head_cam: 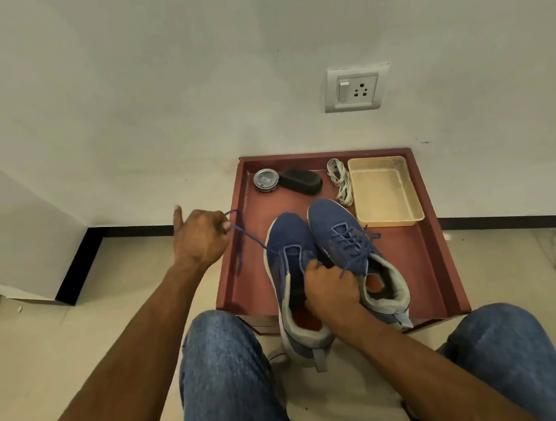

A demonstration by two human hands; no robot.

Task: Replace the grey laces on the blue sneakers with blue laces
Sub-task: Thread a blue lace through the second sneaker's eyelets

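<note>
1. Left hand (200, 238) pinches the blue lace (251, 241), drawn taut from the left sneaker (288, 242); thumb sticks out.
2. Right hand (332, 288) grips that sneaker's tongue area, steadying it; what else its fingers hold, I cannot tell.
3. Both sneakers sit on the red table (403, 254); the right sneaker (339, 226) is already laced blue; grey laces (340, 180) lie beside the tray (386, 190).
4. Risks, as I judge: pulling too hard could drag the far end out of its eyelet; uneven ends would leave 1 side short; a loosened grip could tip the sneaker off the table edge.
</note>
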